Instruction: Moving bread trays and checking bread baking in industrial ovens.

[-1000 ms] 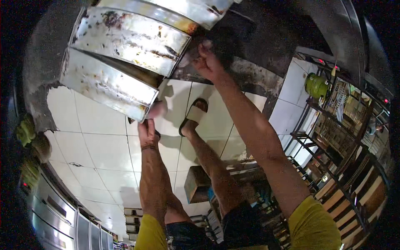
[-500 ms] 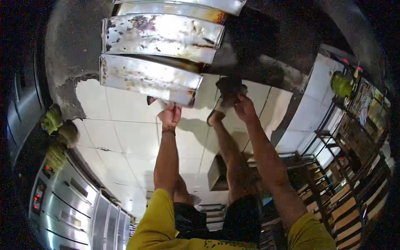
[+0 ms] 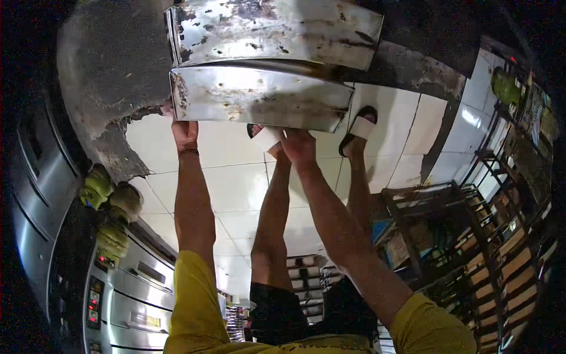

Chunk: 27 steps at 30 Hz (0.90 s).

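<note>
Left hand (image 3: pixel 184 133): upper left of centre, arm stretched straight up the frame, fingers clamped on the lower left corner of the near metal tray (image 3: pixel 259 97).

Right hand (image 3: pixel 298 144): centre of frame, just below the tray's lower edge, fingers curled up against that edge; whether they close fully around it cannot be told.

Near metal tray: long, shallow, stained and scorched sheet metal, lying across the upper centre of the frame between the two hands, its long edge slightly tilted down to the right.

Second metal tray (image 3: pixel 277 29): same kind, directly above the first at the top of the frame, touching or overlapping it along the shared edge.

Sandalled feet: left foot (image 3: pixel 262 137) partly hidden behind the right hand; right foot (image 3: pixel 359 128) just right of it, both on the white tiled floor (image 3: pixel 236 189).

Floor: white tiles in the middle; broken away to bare grey concrete (image 3: pixel 106 76) at upper left.

Green gas cylinders (image 3: pixel 109 200): cluster at left edge, beside a stainless steel oven (image 3: pixel 118 295) with control panels at lower left.

Further green cylinder (image 3: pixel 506 87): upper right.

Metal racks (image 3: pixel 489 236): right side, holding stacked trays.

Clothing: yellow sleeves (image 3: pixel 194 307), dark shorts at bottom centre.
</note>
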Motion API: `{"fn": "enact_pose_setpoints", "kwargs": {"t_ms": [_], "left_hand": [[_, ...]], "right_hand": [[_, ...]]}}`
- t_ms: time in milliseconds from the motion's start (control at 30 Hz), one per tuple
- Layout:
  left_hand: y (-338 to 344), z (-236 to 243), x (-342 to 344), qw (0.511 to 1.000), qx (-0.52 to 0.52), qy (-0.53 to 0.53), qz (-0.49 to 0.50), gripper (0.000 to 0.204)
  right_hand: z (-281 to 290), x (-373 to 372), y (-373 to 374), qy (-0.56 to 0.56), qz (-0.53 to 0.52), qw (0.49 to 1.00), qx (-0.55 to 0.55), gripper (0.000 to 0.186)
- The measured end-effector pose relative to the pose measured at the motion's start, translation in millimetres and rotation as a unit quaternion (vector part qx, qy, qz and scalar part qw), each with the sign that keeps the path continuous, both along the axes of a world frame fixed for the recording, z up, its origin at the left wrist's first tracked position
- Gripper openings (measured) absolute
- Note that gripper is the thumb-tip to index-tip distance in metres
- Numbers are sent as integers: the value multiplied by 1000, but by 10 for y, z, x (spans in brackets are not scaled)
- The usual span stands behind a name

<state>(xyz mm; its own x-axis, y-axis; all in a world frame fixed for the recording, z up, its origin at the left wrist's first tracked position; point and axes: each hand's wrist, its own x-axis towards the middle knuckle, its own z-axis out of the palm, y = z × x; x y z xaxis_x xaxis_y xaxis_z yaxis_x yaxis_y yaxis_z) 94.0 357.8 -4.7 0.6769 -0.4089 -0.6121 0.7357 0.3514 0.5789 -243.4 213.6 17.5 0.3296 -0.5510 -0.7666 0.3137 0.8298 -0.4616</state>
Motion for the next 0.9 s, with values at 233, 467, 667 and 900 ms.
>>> {"fn": "enact_pose_setpoints", "kwargs": {"t_ms": [233, 467, 667, 900], "left_hand": [[-161, 42, -27, 971, -168, 168, 10, 29], [-261, -5, -685, 931, -240, 270, 55, 23], [-1046, 451, -1869, 994, -9, 74, -75, 21], [-1455, 554, -1647, 991, -59, 66, -102, 19]], "right_hand": [[559, 304, -321, -139, -218, 962, 90, 22], [415, -138, -680, -320, -265, 909, 27, 27], [182, -1223, -1690, -312, -179, 932, 45, 24], [533, -999, -2455, -157, -165, 973, -36, 18]]}}
